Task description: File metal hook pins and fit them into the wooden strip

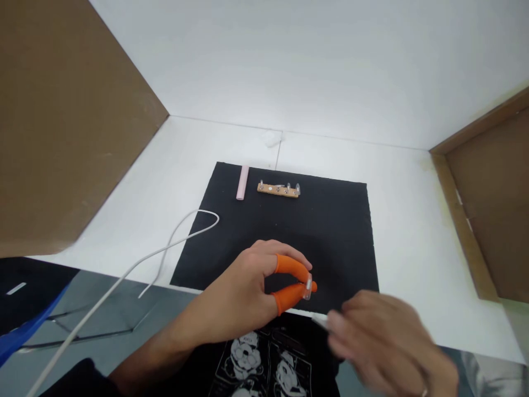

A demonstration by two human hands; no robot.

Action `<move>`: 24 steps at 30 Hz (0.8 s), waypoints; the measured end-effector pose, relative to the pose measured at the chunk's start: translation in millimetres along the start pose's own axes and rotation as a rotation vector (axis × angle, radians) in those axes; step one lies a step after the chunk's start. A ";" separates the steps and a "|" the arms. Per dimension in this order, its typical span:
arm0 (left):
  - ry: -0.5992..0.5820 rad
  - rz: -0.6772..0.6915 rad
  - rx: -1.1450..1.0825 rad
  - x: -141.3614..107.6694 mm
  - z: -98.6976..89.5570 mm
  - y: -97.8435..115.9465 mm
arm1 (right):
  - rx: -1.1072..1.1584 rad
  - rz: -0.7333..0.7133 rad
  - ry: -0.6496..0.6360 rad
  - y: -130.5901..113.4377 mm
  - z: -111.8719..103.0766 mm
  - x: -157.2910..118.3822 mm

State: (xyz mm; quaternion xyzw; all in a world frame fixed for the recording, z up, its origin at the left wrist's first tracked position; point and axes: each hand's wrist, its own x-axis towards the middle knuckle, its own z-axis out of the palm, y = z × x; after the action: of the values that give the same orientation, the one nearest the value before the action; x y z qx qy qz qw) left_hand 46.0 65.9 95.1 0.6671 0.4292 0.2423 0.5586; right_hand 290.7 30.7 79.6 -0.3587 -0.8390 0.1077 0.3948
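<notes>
My left hand [248, 292] wears orange finger cots on the thumb and index finger. Those two fingertips pinch a clear false nail [308, 288] over the front of a black mat [330, 231]. Lower right, my right hand [384, 342] is smeared by motion. Its fingers are closed on a slim whitish tool [320, 321], whose kind the blur hides. The tool's tip is apart from the false nail. Farther back on the mat lies a small wooden nail stand [270, 189] with several clear false nails on its pegs.
A pink cylinder [243, 183] lies on the mat left of the stand. A white cable [165, 248] loops over the mat's left edge. Crumpled clear plastic [270, 138] rests at the back of the white table [405, 220]. Brown panels [74, 110] stand on both sides.
</notes>
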 end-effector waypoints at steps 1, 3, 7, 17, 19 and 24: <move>-0.004 0.000 0.003 -0.3 -0.1 0.6 | -0.036 0.019 0.092 5.2 -0.6 -1.2; -0.008 0.002 0.005 -0.7 -0.1 1.4 | -0.098 0.044 0.292 17.1 -1.6 -3.7; -0.002 0.011 0.002 -0.6 0.8 -0.4 | -0.038 0.039 0.178 12.4 1.0 -3.1; -0.009 0.000 0.003 1.3 1.9 1.2 | -0.140 -0.022 0.254 20.6 -5.9 -3.8; -0.007 0.000 -0.003 2.5 2.1 0.2 | -0.105 -0.010 0.133 11.5 -4.6 -1.1; 0.006 -0.013 -0.025 3.9 2.7 -3.6 | -0.051 -0.037 -0.118 -5.0 -1.1 3.6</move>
State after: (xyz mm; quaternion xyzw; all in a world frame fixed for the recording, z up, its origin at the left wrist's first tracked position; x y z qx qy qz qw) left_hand 49.1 67.8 90.4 0.6565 0.4324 0.2460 0.5671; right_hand 287.4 29.5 84.7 -0.3462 -0.8698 0.0999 0.3370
